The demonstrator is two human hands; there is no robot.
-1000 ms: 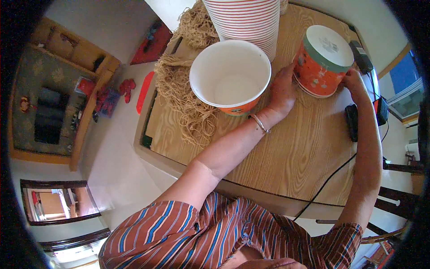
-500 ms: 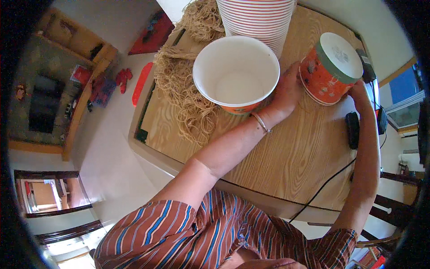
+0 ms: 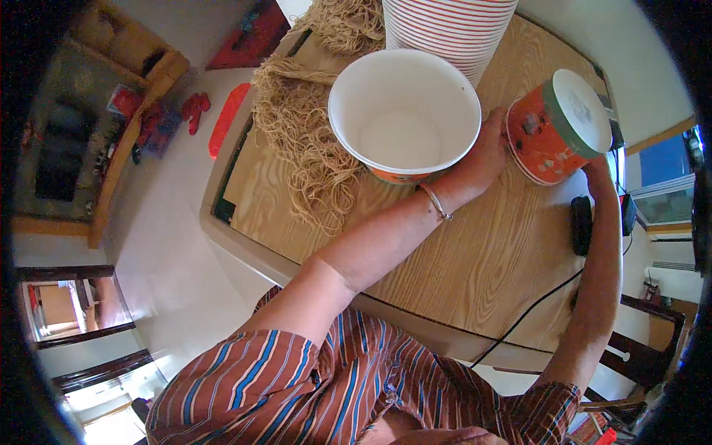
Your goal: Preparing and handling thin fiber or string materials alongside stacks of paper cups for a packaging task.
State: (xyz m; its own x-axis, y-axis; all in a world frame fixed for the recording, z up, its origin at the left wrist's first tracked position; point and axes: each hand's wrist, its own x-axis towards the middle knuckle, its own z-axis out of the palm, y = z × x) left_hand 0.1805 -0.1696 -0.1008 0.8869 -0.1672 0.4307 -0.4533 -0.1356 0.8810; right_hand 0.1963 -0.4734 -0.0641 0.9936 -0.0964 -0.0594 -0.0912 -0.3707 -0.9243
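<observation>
Left hand (image 3: 483,159) and right hand (image 3: 599,176) flank inverted red-green tub (image 3: 543,141) at table's (image 3: 482,259) right side, likely steadying it from both sides. Fingers partly curved; closure hidden, cannot tell. White-lined tub (image 3: 404,111) mouth-up beside left wrist. Beyond: tub stack (image 3: 454,33), probably nested for compactness; loose tan yarn (image 3: 304,141) left.

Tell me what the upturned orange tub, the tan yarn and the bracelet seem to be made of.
Upturned orange tub: probably coated paperboard, possibly plastic; smooth printed wall, pale rim.
Tan yarn: matte, perhaps jute or cotton; tangled strands.
Bracelet: likely polished metal, because it glints.
</observation>
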